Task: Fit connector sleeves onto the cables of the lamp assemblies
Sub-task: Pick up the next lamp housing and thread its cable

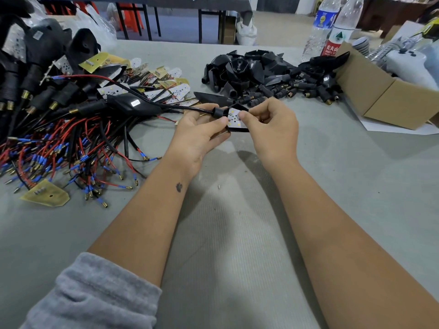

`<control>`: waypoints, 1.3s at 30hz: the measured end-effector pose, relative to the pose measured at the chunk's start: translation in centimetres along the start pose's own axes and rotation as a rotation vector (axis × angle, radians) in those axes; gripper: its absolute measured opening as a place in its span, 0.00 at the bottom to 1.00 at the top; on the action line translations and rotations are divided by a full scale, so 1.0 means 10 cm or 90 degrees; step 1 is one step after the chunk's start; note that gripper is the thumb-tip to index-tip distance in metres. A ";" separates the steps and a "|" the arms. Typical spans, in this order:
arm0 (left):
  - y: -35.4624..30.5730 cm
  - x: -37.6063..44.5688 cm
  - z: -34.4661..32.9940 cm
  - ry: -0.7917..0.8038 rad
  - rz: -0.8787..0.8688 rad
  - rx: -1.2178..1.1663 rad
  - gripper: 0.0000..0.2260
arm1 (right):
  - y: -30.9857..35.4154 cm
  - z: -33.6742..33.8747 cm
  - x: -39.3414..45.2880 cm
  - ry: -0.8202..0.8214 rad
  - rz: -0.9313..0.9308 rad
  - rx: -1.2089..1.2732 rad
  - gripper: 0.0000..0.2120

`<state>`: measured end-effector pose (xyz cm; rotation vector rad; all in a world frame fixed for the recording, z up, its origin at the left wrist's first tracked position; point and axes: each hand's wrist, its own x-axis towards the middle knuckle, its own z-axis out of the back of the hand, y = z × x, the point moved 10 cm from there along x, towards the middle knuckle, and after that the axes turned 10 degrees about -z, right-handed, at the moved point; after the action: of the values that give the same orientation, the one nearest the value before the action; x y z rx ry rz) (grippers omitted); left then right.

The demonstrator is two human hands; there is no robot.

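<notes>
Both hands meet above the middle of the grey table (237, 233). My left hand (198, 131) and my right hand (273, 129) pinch a small lamp assembly (235, 118), a white LED board set in a black triangular housing. A black connector sleeve (217, 112) sits on the black cable (185, 107) just left of the housing, by my left fingers. The cable runs left toward a pile of wired lamp assemblies (71, 138) with red and black leads and blue-tipped terminals.
A heap of black housings and sleeves (268, 77) lies at the back centre. An open cardboard box (389, 96) stands at the right, with two plastic water bottles (332, 27) behind it. A loose yellow circuit board (46, 193) lies front left.
</notes>
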<state>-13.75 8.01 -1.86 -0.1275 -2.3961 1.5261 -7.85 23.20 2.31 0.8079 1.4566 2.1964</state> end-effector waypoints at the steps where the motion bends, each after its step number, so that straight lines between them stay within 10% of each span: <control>1: 0.00 0.00 0.00 0.000 0.002 -0.007 0.10 | 0.02 0.02 0.00 -0.018 0.017 -0.010 0.11; 13: -0.04 0.02 0.06 -0.044 0.015 -0.075 0.06 | -0.10 -0.29 -0.01 0.171 -0.045 0.008 0.18; 21: -0.07 -0.03 -0.06 0.067 -0.015 0.096 0.19 | -0.05 -0.36 -0.10 0.206 -0.004 -0.044 0.21; 33: -0.03 -0.05 -0.13 0.110 -0.021 0.163 0.09 | -0.09 -0.22 -0.05 0.162 -0.109 0.129 0.23; 39: 0.01 -0.09 -0.22 0.184 -0.035 0.342 0.40 | -0.14 -0.22 -0.01 0.154 -0.139 0.107 0.13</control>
<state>-12.23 9.72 -1.25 -0.1499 -1.6949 1.9138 -9.20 22.19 0.36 0.4181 1.7731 2.0826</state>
